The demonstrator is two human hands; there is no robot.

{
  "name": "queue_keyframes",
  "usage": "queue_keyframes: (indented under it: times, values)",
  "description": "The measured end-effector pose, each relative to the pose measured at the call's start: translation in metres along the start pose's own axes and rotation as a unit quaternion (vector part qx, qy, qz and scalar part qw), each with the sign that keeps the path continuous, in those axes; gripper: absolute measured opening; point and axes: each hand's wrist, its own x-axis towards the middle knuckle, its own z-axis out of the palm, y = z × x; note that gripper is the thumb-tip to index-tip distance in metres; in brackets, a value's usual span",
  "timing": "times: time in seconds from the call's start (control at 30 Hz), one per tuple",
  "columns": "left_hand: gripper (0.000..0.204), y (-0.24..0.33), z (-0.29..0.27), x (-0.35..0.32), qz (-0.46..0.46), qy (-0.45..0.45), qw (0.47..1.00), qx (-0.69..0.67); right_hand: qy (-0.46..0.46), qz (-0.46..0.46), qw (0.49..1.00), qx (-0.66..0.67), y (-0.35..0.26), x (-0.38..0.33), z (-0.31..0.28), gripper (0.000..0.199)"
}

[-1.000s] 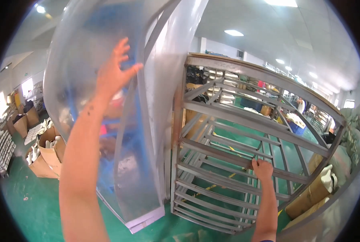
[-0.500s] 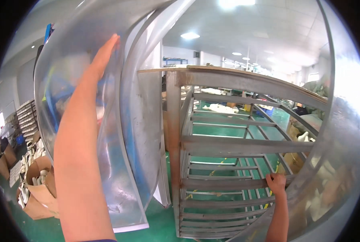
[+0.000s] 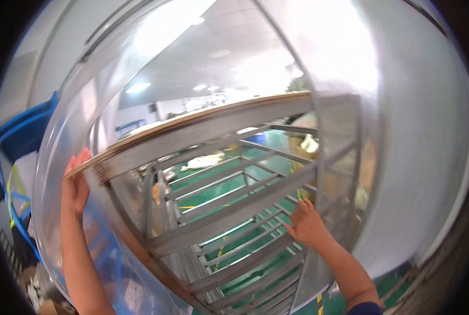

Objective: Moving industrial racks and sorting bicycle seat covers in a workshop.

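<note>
While both arms reach up from the lower edge of the head view, a clear plastic cover is draped over a grey metal rack and fills most of the frame, its film passing close in front of the camera. The left hand lies at the upper left corner of the rack, fingers extended upward and held close together, flat against the inner face of the plastic just beside the end of the rack's top rail; whether the hand pinches the film or only presses it cannot be told. The right hand sits lower, at the right side of the rack, fingers slightly spread and resting on one of the slanted crossbars near the right upright — it appears to grip or brace against the bar, though the fingertips are partly hidden. The rack stands upright, its tiers of parallel bars open, with a green floor visible through them. On the left side, blue straps or tubing show through the plastic, blurred. Ceiling lights appear above the top rail. The cover's film reaches down the rack's left and right sides; its lower edge is not clearly visible.
</note>
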Motion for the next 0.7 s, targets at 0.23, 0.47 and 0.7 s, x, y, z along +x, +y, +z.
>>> queue_keyframes:
  times: [0.23,0.47,0.7]
  values:
    - [0.054,-0.038,-0.015,-0.009,0.078,0.020,0.994,-0.067,-0.162,0.045,0.963,-0.212,0.084,-0.069,-0.054,0.012]
    - [0.056,-0.009,0.194,-0.184,0.282,0.237,0.807,0.461,-0.093,0.155,0.941,-0.287,0.170,-0.059,-0.130,0.009]
    - [0.070,-0.065,0.338,0.000,0.327,-0.068,0.486,0.808,-0.026,0.328,0.912,-0.246,0.166,-0.019,-0.122,0.013]
